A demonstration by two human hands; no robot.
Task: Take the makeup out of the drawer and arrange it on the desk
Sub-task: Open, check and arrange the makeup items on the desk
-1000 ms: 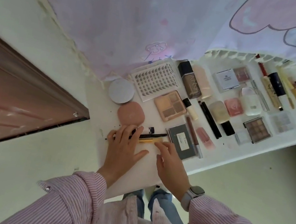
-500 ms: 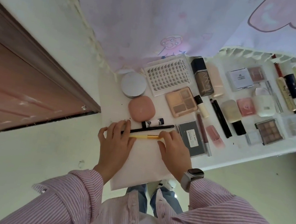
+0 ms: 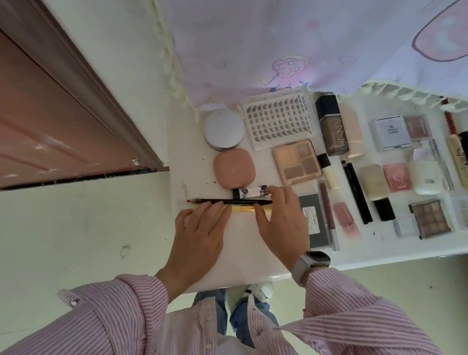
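Note:
Makeup lies in rows on the white desk (image 3: 245, 249). At its left end a black pencil (image 3: 232, 201) and a yellow pencil (image 3: 244, 209) lie side by side. My left hand (image 3: 201, 230) rests flat, its straight fingers touching the pencils' left part. My right hand (image 3: 285, 216) lies with its fingers over their right ends and touches a small black-and-white tube (image 3: 250, 192). Behind them sit a pink compact (image 3: 234, 168), a round silver tin (image 3: 223, 130), a lash tray (image 3: 278, 120) and a nude palette (image 3: 296, 161). No drawer is in view.
A grey box (image 3: 315, 224) lies just right of my right hand. Further right are a foundation bottle (image 3: 331, 125), a black mascara (image 3: 357, 192), a brown palette (image 3: 430, 218) and several tubes. A pale curtain (image 3: 280, 31) hangs over the desk's back; a brown door (image 3: 37, 115) stands left.
The view has shifted, so the desk sits lower right in frame. My right hand has slid further up over the pencils' right ends toward the small tube. My left hand stays on the pencils.

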